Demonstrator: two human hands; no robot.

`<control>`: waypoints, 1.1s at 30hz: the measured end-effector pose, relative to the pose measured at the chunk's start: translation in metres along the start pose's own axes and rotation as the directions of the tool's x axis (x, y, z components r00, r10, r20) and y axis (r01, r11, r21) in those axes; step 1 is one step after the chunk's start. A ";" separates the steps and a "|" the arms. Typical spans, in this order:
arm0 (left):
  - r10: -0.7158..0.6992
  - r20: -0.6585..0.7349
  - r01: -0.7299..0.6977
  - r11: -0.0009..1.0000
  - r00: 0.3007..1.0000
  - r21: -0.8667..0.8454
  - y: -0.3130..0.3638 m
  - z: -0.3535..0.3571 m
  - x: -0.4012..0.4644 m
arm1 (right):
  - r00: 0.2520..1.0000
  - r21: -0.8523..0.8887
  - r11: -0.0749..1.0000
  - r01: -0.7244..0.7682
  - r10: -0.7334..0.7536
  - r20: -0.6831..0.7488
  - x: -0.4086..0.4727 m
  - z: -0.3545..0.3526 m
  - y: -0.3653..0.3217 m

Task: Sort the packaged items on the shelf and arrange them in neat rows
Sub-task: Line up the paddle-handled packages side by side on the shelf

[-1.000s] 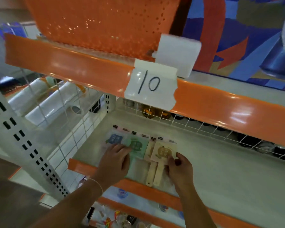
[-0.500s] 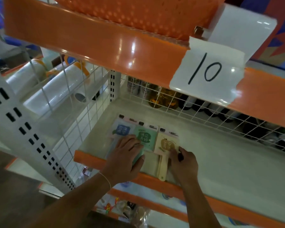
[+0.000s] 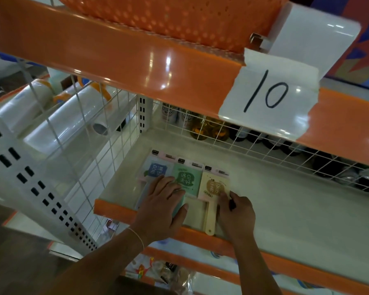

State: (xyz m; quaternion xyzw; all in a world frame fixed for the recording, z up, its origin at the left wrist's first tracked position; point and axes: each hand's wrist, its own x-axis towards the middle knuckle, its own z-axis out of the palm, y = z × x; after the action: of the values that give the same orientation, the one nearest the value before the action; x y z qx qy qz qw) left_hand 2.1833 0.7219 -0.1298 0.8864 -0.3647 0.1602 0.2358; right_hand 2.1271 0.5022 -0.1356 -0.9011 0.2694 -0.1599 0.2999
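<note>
The left hand (image 3: 164, 207) lies flat on the green pack (image 3: 186, 180); the right hand (image 3: 235, 211) curls, pinching the yellow pack (image 3: 214, 186) beside it. Uneven pushes could skew the row, sliding the blue pack (image 3: 157, 168), left of green, askew.

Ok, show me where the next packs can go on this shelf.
Bare shelf runs right of the beige pack to the back wire grid. Crowded at the left corner: blue pack, green pack, both hands.
</note>
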 end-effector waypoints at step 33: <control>0.112 0.013 -0.113 0.981 0.994 0.159 0.077 0.004 -0.006 | 0.998 0.114 0.993 -0.009 0.015 -0.057 -0.009 -0.015 -0.012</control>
State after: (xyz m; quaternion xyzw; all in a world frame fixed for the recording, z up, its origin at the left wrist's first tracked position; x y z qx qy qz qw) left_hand 2.1243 0.6755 -0.1126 0.8807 -0.4008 0.2001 0.1540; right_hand 2.1177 0.5087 -0.1177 -0.8760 0.2738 -0.1989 0.3436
